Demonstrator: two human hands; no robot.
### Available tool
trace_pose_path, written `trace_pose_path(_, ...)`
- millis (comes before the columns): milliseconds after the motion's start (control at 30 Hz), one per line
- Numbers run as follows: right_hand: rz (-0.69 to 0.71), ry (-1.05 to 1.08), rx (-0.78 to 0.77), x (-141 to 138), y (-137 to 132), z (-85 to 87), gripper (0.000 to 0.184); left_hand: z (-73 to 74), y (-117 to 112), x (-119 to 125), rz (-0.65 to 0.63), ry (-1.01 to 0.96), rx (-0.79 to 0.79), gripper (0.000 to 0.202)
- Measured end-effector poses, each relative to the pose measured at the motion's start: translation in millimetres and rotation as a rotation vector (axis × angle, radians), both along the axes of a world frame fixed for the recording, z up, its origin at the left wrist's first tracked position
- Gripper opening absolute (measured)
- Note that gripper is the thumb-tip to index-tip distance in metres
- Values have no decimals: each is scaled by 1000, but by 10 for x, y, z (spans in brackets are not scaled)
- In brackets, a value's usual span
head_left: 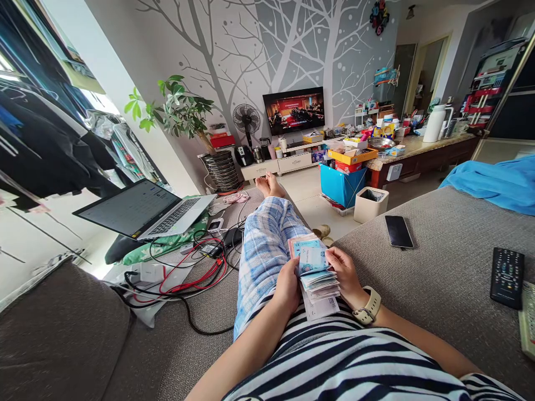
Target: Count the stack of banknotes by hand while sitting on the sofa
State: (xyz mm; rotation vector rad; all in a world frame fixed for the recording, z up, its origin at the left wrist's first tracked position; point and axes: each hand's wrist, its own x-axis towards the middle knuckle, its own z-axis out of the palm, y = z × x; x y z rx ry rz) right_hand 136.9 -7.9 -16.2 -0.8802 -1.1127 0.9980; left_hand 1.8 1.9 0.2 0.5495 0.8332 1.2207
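A stack of banknotes (320,287) is between my two hands, above my lap. My left hand (287,281) is closed around the left side of the stack, thumb on top. With thumb and fingers together, my right hand (345,273) pinches the right edge of a blue banknote (312,259) near the top. Some notes fan out away from me, pinkish and blue, while others fold toward my body with a pale note lowest. A cream watch is on my right wrist. My legs lie stretched out along the sofa in blue checked trousers.
To my left, an open laptop (146,209) rests on a green cushion, beside tangled black and red cables (200,278). On the sofa to my right lie a phone (398,231) and a remote control (507,277). Farther off stand a bin (370,207) and a cluttered table (422,147).
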Motion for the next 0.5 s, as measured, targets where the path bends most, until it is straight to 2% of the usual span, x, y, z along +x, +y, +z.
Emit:
trace_pose_path(200, 6, 5, 20, 2, -8, 18, 34, -33, 16, -18, -27, 19, 51, 18)
trace_pose_path(500, 3, -13, 21, 0, -8, 8, 37, 31, 16, 10, -26, -3, 10, 14)
